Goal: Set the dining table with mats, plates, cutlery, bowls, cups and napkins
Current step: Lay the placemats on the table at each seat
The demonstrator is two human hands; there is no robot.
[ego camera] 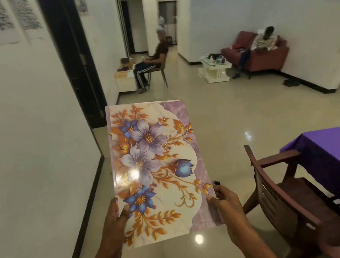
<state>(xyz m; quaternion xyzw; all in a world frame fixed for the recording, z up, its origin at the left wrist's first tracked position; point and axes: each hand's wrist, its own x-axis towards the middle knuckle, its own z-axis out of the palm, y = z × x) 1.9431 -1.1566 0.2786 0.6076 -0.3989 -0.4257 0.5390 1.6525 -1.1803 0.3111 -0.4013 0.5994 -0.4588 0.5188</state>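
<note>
- Floral mat point(158, 168), glossy with purple and blue flowers and orange leaves, held out flat in the air above the tiled floor point(217, 128), long side pointing away.
- Left hand point(114, 225) gripping the mat's near left edge, thumb on top of the print, fingers tucked underneath.
- Right hand point(229, 204) pinching the near right edge, thumb on the purple margin, fingers curled below.
- Small dark object point(216, 182) just above the right hand; too small to identify, possibly held among those fingers.
- Possibly more than one mat in the stack, judging by the layered left edge; hard to confirm.
- Dining table point(335, 153) under a purple cloth, off to the right, well apart from the mat.
- Wooden chair point(287, 196) drawn up at the table's near end, between table and hands.
- White wall point(30, 143) close on the left, dark door frame point(78, 65) further along.
- Seated person point(151, 61) on a chair in the background, facing left.
- Another person point(261, 43) on a red sofa point(262, 60) at the far right, white coffee table point(214, 69) in front.
</note>
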